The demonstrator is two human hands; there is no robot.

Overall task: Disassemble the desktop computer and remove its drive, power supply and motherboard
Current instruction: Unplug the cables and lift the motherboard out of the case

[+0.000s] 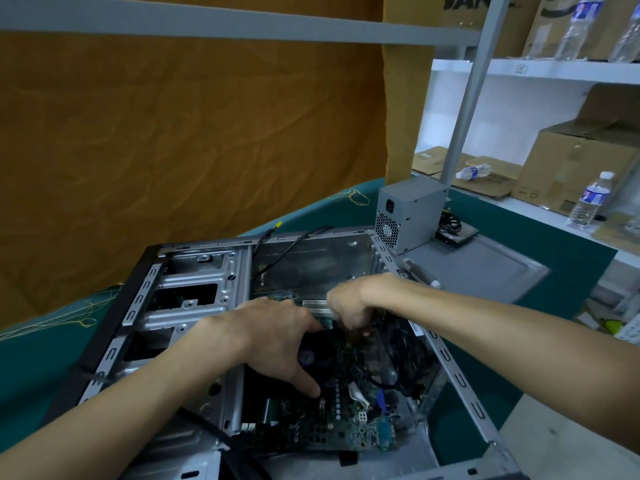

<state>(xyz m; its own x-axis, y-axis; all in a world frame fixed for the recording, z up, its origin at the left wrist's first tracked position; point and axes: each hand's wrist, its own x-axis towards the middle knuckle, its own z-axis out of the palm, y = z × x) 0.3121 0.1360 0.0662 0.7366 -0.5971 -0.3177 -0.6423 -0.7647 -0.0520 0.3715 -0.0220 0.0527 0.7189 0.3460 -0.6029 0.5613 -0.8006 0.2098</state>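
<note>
A: Location of computer case (194,292)?
B: On its side on the green-covered bench (41,362), side panel off, interior exposed. All positions below referenced to this case.

A: Motherboard (332,424)?
B: Inside the case, lying against the bottom wall, toward the near end. Black fan (317,355) mounted on top of it.

A: Left hand (273,337)?
B: Inside the case, over the fan. Fingers spread and loosely bent, thumb pointing down toward the board. Palm resting on or just above the fan housing; firm grip not confirmed.

A: Right hand (349,306)?
B: Inside the case, just beyond the left hand. Fingers curled downward, tips pinched together at the board surface. Object in the pinch too small and too hidden to identify.

A: Power supply (408,213)?
B: Outside the case, upright beyond the far right corner, standing on the detached grey side panel (485,268). Vent grille and mains socket facing the case.

A: Drive?
B: Flat dark unit (457,233) behind the power supply, partly hidden, cables on top; possibly the drive, not confirmed.

A: Drive bays (194,289)?
B: Left portion of the case, openings dark.

A: Loose cable (294,240)?
B: Black, draped over the far edge of the case.

A: Surroundings?
B: Orange cloth (190,133) behind the case; shelf (519,69) to the right carrying cardboard boxes and water bottles.
</note>
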